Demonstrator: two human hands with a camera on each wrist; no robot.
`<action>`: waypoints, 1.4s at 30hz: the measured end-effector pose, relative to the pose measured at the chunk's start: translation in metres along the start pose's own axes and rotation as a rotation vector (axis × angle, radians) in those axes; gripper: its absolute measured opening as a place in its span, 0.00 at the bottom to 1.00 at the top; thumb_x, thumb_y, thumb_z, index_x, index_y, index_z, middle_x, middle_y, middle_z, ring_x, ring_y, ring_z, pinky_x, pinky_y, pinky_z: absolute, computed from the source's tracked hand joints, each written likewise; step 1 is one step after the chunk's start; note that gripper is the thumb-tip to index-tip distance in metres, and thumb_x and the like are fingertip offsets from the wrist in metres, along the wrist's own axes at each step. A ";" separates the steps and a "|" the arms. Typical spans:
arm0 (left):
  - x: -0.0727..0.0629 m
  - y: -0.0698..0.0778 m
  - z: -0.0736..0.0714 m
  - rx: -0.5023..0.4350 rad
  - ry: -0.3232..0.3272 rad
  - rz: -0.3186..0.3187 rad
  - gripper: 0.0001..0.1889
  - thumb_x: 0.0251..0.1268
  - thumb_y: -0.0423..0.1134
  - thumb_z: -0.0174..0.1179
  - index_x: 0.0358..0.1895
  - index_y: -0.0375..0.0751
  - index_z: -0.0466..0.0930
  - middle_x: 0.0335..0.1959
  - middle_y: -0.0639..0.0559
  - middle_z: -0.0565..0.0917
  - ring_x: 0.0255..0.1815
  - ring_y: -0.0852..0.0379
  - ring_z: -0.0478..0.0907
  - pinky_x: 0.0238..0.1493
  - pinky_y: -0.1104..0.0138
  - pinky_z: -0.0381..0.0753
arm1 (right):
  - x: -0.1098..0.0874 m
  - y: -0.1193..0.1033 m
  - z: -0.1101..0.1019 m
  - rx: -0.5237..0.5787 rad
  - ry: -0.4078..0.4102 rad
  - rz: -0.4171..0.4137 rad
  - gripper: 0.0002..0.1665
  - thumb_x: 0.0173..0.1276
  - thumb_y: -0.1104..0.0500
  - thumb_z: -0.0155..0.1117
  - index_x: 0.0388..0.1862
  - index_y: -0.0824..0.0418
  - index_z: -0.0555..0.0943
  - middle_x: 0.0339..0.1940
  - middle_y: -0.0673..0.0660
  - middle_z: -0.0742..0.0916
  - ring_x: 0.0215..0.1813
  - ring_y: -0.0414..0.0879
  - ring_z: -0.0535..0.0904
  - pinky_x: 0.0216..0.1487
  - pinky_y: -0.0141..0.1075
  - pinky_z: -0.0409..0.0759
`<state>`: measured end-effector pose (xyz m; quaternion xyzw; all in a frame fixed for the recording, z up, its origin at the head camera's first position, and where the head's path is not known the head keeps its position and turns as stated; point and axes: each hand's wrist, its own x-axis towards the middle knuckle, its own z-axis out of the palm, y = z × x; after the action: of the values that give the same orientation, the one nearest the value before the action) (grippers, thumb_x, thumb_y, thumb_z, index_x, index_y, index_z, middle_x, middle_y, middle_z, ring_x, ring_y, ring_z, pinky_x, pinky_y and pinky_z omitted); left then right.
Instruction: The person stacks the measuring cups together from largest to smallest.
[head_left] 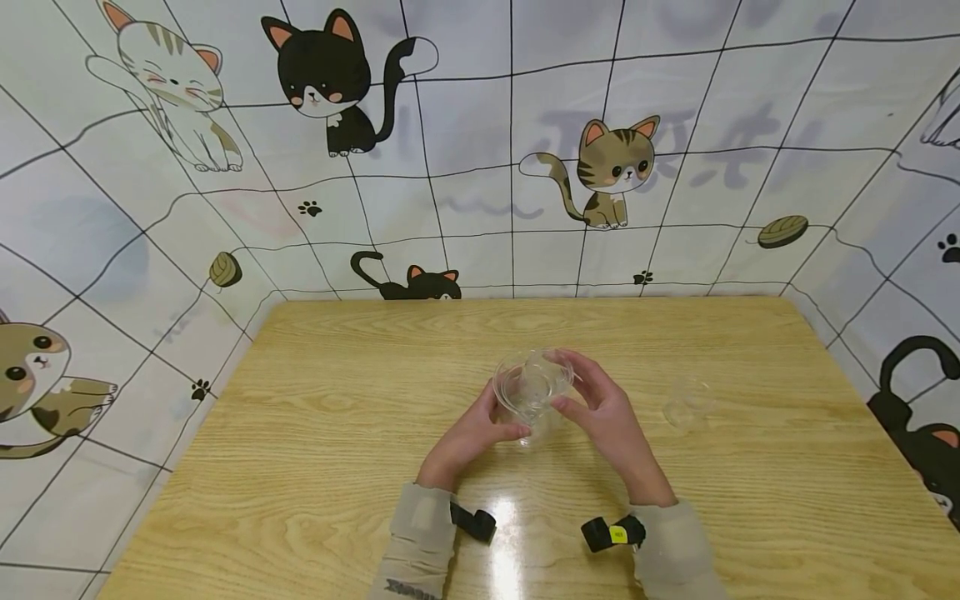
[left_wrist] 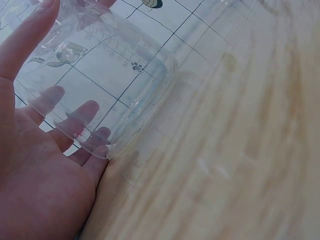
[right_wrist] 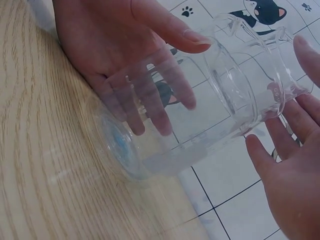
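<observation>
A clear graduated vessel [head_left: 528, 392] with a wide, flared rim stands over the middle of the table. Its lower body [left_wrist: 125, 75] carries printed scale marks, and its bluish base [right_wrist: 120, 142] is at the tabletop. My left hand [head_left: 471, 429] holds the lower side, thumb in front and fingers [left_wrist: 90, 112] seen through the clear wall. Higher up, my right hand [head_left: 600, 408] grips the vessel near its rim, thumb on the near side and fingers beyond. In the right wrist view, the right hand [right_wrist: 295, 175] is at the rim end and the left hand [right_wrist: 115, 45] nearer the table.
Another clear, see-through item [head_left: 686, 404] lies on the wooden table [head_left: 337, 433] to the right; its shape is hard to make out. Cloth walls [head_left: 480, 200] printed with cats and grid lines stand along the back and both sides.
</observation>
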<state>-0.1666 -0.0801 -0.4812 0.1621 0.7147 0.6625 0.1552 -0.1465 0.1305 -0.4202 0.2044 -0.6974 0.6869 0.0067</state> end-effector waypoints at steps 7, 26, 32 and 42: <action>0.001 -0.002 0.000 -0.002 -0.005 0.011 0.45 0.46 0.44 0.68 0.67 0.67 0.50 0.65 0.68 0.56 0.67 0.66 0.47 0.65 0.57 0.45 | 0.000 0.001 0.000 -0.046 -0.002 0.021 0.34 0.60 0.64 0.61 0.64 0.51 0.63 0.63 0.50 0.70 0.67 0.50 0.57 0.55 0.43 0.69; -0.007 0.021 0.002 0.029 -0.011 -0.021 0.45 0.47 0.38 0.67 0.67 0.66 0.48 0.68 0.63 0.52 0.68 0.64 0.46 0.66 0.57 0.43 | 0.001 0.010 0.000 -0.129 0.009 0.097 0.34 0.57 0.59 0.64 0.62 0.45 0.67 0.64 0.45 0.69 0.66 0.49 0.59 0.53 0.49 0.70; -0.010 0.028 0.003 0.031 -0.013 -0.016 0.44 0.48 0.38 0.67 0.66 0.68 0.49 0.68 0.64 0.53 0.67 0.65 0.46 0.66 0.59 0.43 | 0.001 0.010 0.000 -0.147 0.015 0.087 0.33 0.56 0.57 0.65 0.61 0.42 0.67 0.62 0.42 0.69 0.65 0.49 0.61 0.50 0.45 0.73; -0.009 0.026 0.003 0.002 -0.009 -0.016 0.45 0.47 0.38 0.67 0.66 0.67 0.49 0.67 0.64 0.54 0.67 0.65 0.47 0.66 0.59 0.44 | 0.000 0.011 0.001 -0.164 0.036 0.092 0.33 0.55 0.54 0.66 0.60 0.41 0.68 0.61 0.42 0.70 0.63 0.50 0.63 0.48 0.44 0.74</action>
<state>-0.1562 -0.0793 -0.4552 0.1595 0.7157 0.6599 0.1637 -0.1497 0.1291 -0.4304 0.1583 -0.7596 0.6308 0.0044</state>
